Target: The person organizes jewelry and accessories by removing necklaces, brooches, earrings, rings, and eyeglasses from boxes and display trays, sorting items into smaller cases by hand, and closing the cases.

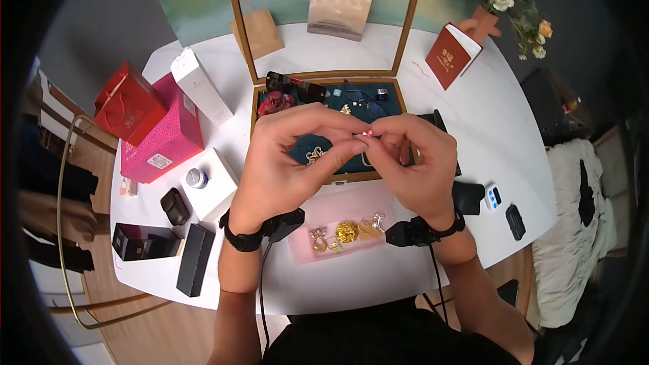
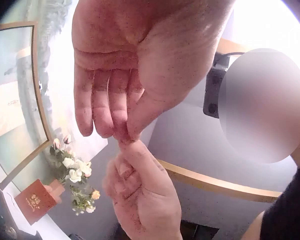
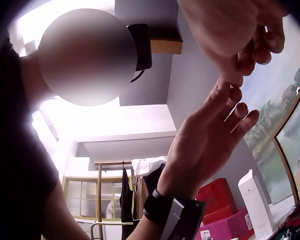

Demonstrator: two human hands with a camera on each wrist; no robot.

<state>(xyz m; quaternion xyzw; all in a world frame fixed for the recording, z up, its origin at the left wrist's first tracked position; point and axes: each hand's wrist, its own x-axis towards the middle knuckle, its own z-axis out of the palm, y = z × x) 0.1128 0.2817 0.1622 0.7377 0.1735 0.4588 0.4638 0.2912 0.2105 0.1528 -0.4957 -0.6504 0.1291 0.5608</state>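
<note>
A tiny shiny pink piece of jewellery [image 1: 367, 134] sits between the fingertips of both hands, over the open jewellery box [image 1: 405, 101]. My left hand [image 1: 284, 155] pinches at it from the left with thumb and forefinger. From the right, the thumb and forefinger of my right hand [image 1: 422, 169] pinch it too. Both wrist views show the fingertips meeting, with the piece hidden behind them. Inside the dark-lined box lie sunglasses [image 1: 297, 86], a red flower-like ornament [image 1: 274, 103] and a pale chain-like piece [image 1: 316, 155]. The box's glass lid [image 1: 236, 20] stands raised.
Nearer me, a pink tray [image 1: 301, 253] holds gold and silver jewellery. Red bag [image 1: 128, 105], magenta bag [image 1: 169, 142] and several boxes stand on the left. Right of the box are a red booklet [image 1: 453, 57], a black pouch [image 1: 468, 197] and small devices.
</note>
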